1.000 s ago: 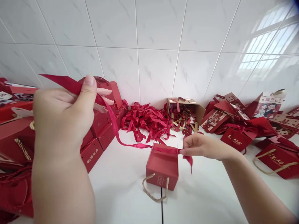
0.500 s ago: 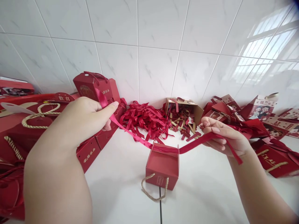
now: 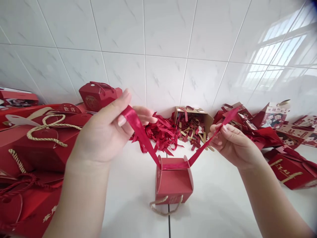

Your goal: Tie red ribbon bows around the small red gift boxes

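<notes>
The small red box (image 3: 173,181) stands on the white tiled floor (image 3: 223,205), low in the middle of the view, with its rope handle (image 3: 164,206) lying slack against its near side. A red ribbon (image 3: 143,135) crosses the top of the box and rises from it on both sides in a V.

The left hand (image 3: 106,132) is held up to the left of the box and above it. Its forearm comes in from the bottom edge and the wrist is nearly straight. Its grip is closed on the left length of ribbon, pinched between the thumb and the fingers, and the ribbon runs taut down to the box's left edge.

The right hand (image 3: 232,145) is raised to the right of the box, a little lower than the left hand, with its forearm slanting in from the lower right corner. Its fingers are curled shut round the right length of ribbon, whose free end sticks up past the knuckles.

Behind the box, against the wall (image 3: 158,33), lies a heap of loose ribbons (image 3: 160,132). Right of the heap is an open carton (image 3: 195,114) tipped on its side. Far left of the box are stacked red boxes (image 3: 37,148) with rope handles. Far right of it lie more red boxes (image 3: 289,168) and printed ones.
</notes>
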Tool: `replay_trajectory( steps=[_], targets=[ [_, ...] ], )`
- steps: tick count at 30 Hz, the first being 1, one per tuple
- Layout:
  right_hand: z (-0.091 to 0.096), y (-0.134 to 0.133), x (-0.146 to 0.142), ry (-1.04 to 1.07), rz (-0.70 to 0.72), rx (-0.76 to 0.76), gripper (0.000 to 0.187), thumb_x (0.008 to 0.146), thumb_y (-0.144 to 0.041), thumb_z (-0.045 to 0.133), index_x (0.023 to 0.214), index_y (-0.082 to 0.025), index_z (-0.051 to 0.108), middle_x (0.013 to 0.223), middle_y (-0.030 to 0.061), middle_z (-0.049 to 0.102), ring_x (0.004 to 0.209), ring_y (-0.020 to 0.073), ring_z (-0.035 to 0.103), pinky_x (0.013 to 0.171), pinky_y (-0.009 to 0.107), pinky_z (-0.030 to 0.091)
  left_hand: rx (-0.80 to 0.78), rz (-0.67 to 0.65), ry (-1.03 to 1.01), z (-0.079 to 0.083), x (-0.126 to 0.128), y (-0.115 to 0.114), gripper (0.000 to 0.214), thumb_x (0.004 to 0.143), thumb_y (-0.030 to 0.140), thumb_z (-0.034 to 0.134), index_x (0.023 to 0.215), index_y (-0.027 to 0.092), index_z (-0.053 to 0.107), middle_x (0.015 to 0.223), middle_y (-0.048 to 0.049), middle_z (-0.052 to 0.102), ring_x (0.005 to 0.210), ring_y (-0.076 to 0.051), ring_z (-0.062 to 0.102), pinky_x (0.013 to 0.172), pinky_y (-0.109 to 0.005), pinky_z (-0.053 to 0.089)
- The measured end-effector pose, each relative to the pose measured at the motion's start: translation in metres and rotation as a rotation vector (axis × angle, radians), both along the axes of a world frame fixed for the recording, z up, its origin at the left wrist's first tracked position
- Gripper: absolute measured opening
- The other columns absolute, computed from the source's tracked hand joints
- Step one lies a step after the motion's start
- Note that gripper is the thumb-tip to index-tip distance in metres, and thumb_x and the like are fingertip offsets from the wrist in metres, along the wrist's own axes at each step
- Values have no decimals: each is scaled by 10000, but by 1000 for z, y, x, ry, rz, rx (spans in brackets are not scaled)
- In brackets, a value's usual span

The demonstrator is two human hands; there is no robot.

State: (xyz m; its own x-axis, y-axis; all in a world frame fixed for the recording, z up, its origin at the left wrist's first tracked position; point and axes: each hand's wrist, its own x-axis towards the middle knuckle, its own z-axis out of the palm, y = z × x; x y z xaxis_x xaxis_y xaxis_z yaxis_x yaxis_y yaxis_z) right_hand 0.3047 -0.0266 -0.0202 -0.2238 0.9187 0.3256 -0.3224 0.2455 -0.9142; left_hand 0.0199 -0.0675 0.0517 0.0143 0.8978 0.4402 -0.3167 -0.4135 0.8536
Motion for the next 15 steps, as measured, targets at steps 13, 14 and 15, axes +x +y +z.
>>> replay_trajectory(
  steps=[13,14,15],
  targets=[
    [10,-14,2,8,-55,105,112,746,-344,744,785,-255,688,693,-20,644,575,106,573,535,237,507,-13,-249,33,-9,-3,12,111,724,222,779,820,172,750,708,13,695,676,-82,637,648,-154,523],
    [11,-16,2,4,-57,106,111,745,-348,744,777,-258,686,686,-20,642,572,108,568,540,242,504,-27,-248,60,-9,-3,12,129,730,182,768,857,181,748,716,13,701,665,-79,635,643,-149,516],
    [13,-17,4,-4,-58,109,109,749,-356,737,774,-264,686,675,-19,637,566,112,560,539,249,498,-43,-247,89,-10,-2,12,182,737,164,758,916,195,741,727,11,706,651,-79,632,637,-150,511]
  ],
)
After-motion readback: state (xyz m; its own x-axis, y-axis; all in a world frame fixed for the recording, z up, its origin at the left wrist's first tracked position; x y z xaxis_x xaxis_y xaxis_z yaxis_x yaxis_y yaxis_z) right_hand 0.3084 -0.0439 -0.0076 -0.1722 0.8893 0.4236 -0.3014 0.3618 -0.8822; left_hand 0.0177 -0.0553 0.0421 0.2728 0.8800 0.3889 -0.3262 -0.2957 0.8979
